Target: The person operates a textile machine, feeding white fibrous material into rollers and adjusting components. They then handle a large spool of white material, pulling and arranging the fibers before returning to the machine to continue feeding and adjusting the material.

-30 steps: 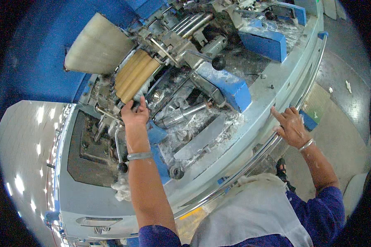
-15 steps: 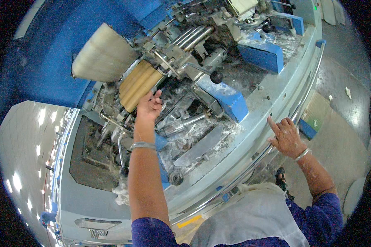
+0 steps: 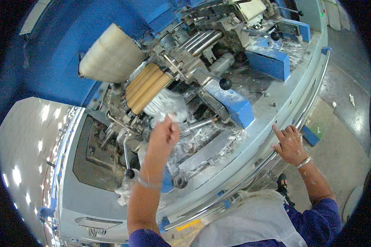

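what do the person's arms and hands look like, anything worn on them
The left hand and right hand are ungloved. A greyish band, blurred, circles the left forearm near the wrist; a silvery bangle circles the right wrist. Both forearms are bare below dark purple-blue sleeves.

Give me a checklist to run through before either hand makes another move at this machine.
1. Left hand has a grip on the white fibre: ok, fingers closed at its lower end.
2. White fibre clear of the tan rollers: not ok, it reaches up to the lowest one.
3. Tan rollers at rest: cannot tell from a still picture.
4. Right hand empty: ok, fingers spread at the machine's front edge.
5. Wrists bare: not ok, a bangle circles the right wrist and a band the left.
6. Area around the flat grey plate clean: not ok, white lint lies beside it.
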A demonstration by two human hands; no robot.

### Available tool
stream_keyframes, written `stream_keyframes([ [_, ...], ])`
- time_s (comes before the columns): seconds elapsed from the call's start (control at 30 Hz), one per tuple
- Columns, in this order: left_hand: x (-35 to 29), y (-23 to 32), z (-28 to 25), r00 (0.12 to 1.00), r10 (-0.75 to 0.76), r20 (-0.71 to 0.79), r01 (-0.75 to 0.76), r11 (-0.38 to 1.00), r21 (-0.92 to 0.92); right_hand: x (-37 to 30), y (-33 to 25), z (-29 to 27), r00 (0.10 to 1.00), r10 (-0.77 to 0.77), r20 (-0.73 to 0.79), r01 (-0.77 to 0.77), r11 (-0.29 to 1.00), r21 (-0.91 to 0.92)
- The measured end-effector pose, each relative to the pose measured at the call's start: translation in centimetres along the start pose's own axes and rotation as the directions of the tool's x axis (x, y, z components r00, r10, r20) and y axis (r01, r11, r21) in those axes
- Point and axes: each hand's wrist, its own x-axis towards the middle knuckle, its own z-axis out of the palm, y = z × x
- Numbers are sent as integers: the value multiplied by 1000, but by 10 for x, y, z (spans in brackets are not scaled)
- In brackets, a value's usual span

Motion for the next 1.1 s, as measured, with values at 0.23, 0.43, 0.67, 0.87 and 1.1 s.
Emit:
stream_keyframes([
  [0.23, -162, -10, 64, 990, 17, -143, 101, 627, 773, -3, 1, 4, 1000, 6, -19, -5, 1000, 30],
  [0.43, -202, -6, 49, 945, -300, -133, 327, 888, 322, 4, -8, -5, 996, 20, -87, -5, 984, 178],
  [0.67, -204, -9, 33, 972, -187, -140, 217, 944, 250, 43, -83, -17, 972, 193, 132, -193, 348, 917],
  [0.87, -208, -5, 29, 977, -125, -170, 158, 969, 192, 100, -146, -8, 924, -173, 340, -381, -432, 817],
  [1.1, -209, -2, 26, 978, -71, -199, 96, 988, 119, 139, -193, 12, 805, -487, 338, -569, -478, 669],
])
